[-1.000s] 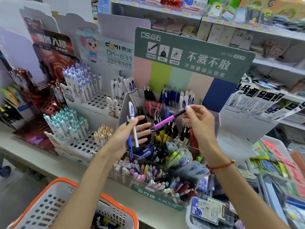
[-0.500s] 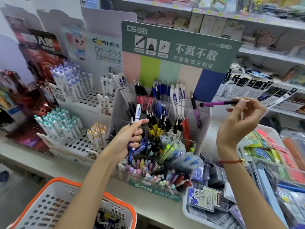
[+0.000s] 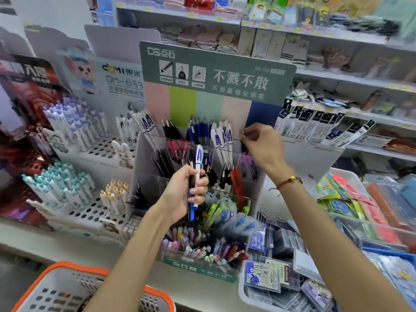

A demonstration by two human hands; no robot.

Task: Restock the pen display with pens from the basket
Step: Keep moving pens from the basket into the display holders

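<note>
We are holding a few pens [image 3: 196,176] upright in the left hand [image 3: 183,194], fingers curled round them, in front of the clear pen display [image 3: 202,167] on the shelf [image 3: 67,244]. The right hand [image 3: 262,145] is reaching over the display's upper right compartment, fingertips pinched together; whether they are gripping the purple pen [image 3: 246,164] standing below is unclear, being partly hidden. The orange-rimmed basket [image 3: 74,287] is sitting below left.
</note>
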